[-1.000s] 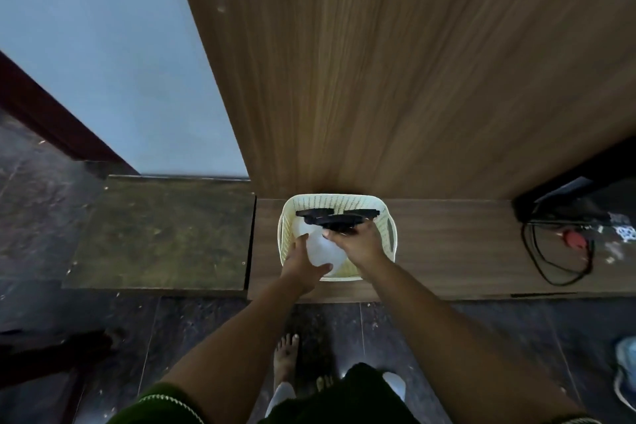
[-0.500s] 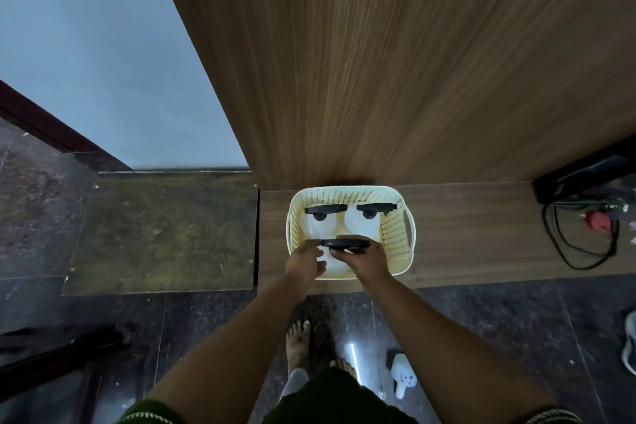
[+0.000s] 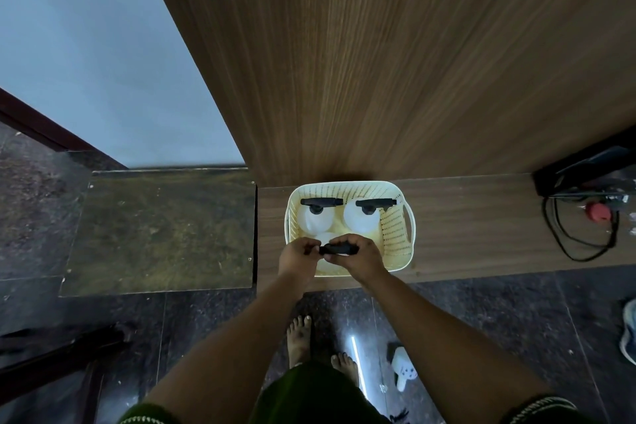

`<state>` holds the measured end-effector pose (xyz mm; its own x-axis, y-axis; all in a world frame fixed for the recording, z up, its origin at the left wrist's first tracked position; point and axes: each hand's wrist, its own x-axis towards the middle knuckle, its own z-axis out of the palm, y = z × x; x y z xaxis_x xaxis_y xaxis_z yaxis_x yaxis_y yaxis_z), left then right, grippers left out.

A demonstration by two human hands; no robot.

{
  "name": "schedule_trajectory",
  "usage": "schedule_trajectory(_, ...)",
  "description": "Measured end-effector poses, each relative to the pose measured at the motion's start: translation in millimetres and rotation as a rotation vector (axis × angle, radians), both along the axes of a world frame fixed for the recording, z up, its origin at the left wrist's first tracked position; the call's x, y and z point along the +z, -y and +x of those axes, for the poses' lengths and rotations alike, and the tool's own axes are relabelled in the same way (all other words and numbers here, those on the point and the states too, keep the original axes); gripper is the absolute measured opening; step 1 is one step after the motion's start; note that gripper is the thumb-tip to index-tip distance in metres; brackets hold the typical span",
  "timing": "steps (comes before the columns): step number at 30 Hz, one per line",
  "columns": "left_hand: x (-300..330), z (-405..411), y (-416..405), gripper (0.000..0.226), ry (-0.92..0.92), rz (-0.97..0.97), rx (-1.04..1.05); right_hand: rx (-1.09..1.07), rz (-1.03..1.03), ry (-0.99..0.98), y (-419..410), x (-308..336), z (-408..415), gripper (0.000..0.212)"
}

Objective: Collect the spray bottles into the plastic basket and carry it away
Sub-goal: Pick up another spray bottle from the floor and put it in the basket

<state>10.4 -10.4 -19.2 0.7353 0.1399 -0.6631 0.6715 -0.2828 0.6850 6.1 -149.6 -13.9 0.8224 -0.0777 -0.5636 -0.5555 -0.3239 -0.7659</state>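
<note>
Gripping the black trigger head of the third spray bottle (image 3: 335, 249), both hands work at the near edge of the cream plastic basket (image 3: 395, 241): left hand (image 3: 298, 256) has fingers curled round the left end of the head, right hand (image 3: 359, 256) curled round the right end and over the top. Bottle's white body is mostly hidden under the hands, only a bit shows above them, so can't tell if it is fully seated on the basket floor. Change vs a second ago: then the bottle was held up over the middle of the basket, covering the others; half a second ago it had come down toward the near side; now it sits lower at the near wall, and the two rear bottles, left rear bottle (image 3: 318, 217) and right rear bottle (image 3: 361, 217), are fully exposed, upright, side by side at the far wall. Basket rests on the wooden ledge (image 3: 481, 234) against the wood panel (image 3: 413, 62), same spot. Tangled black cable (image 3: 571, 234) well apart on the right. Judgement: placing step nearly done, three bottles in; next is letting go and taking the basket's side handle slots to lift. No more bottles visible outside the basket.
</note>
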Motion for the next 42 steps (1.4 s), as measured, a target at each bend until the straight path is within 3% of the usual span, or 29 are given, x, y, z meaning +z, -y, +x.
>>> schedule_trajectory(2, 2.4, 2.7, -0.9, 0.019, 0.004, 0.059, -0.053, 0.058, -0.055, 0.014, 0.0, 0.4, 2.4, 0.031)
schedule_trajectory(4, 8.0, 9.9, -5.3, 0.022, 0.077, 0.237, -0.219, 0.106, -0.109, 0.030, 1.3, -0.1, 3.9, 0.030)
schedule_trajectory(8, 26.0, 40.9, -11.9, 0.038, 0.477, 0.510, -0.403, 0.108, -0.160, 0.053, 5.3, -3.0, 2.8, 0.025)
schedule_trajectory(10, 30.3, 64.8, -11.5, 0.043, 0.574, 0.602, -0.509, 0.098, -0.164, 0.052, 6.1, -2.2, 3.4, 0.023)
schedule_trajectory(14, 23.9, 98.9, -7.4, 0.052, 0.345, 0.630, -0.816, 0.148, -0.184, 0.076, 5.4, -1.1, 4.8, 0.027)
schedule_trajectory(16, 19.1, 105.6, -5.6, 0.039, 0.280, 0.636, -0.898, 0.164, -0.192, 0.096, 5.8, -1.7, 4.6, 0.033)
schedule_trajectory(19, 18.0, 108.2, -5.2, 0.018, 0.318, 0.629, -0.905, 0.229, -0.234, 0.102, 7.8, -1.7, 5.3, 0.033)
schedule_trajectory(21, 16.7, 106.1, -5.6, 0.015, 0.367, 0.621, -0.877, 0.237, -0.223, 0.080, 10.6, -2.4, 6.3, 0.032)
schedule_trajectory(29, 21.0, 115.0, 11.0, 0.020, 0.406, 0.701, -1.019, 0.294, -0.247, 0.096, 5.6, -5.7, 13.0, 0.034)
schedule_trajectory(38, 25.9, 121.9, 8.9, 0.026, 0.386, 0.697, -1.032, 0.367, -0.294, 0.155, 1.4, -8.4, 18.4, 0.036)
schedule_trajectory(42, 19.7, 118.5, 0.9, 0.041, 0.362, 0.665, -1.022, 0.376, -0.312, 0.160, 5.8, -8.8, 16.0, 0.046)
